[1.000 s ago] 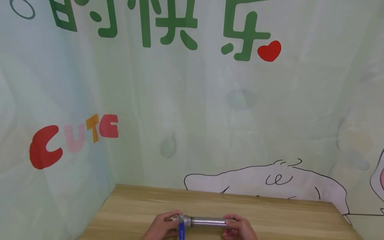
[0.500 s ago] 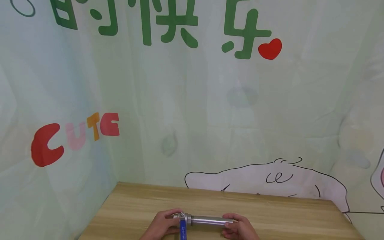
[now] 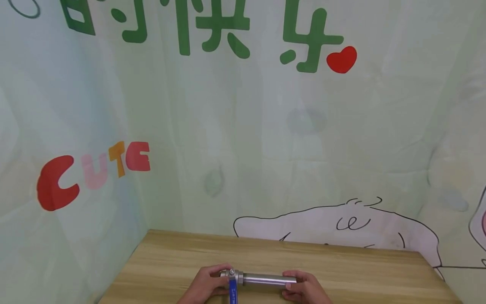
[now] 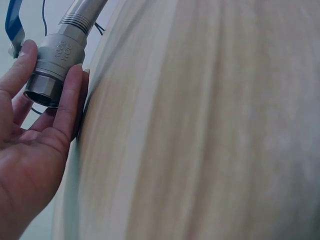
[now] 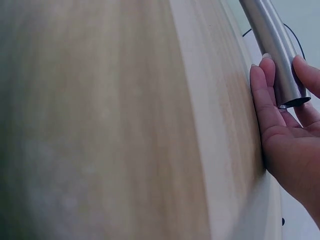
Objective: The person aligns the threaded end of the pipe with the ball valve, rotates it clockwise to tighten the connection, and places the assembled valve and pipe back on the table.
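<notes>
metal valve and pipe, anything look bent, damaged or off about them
Nothing stands out. The straight silver metal pipe lines up with the blue-levered grey metal valve; a few ridged metal threads show at their joint, and no crack or dent is visible.

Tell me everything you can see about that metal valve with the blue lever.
The valve has a stubby, grey, metallic-looking body with markings and a faceted open end. Its blue lever points toward the person, crosswise to the shiny pipe joined at its other end, where thread-like ridges show. The left hand holds it sideways over the wooden table.
</notes>
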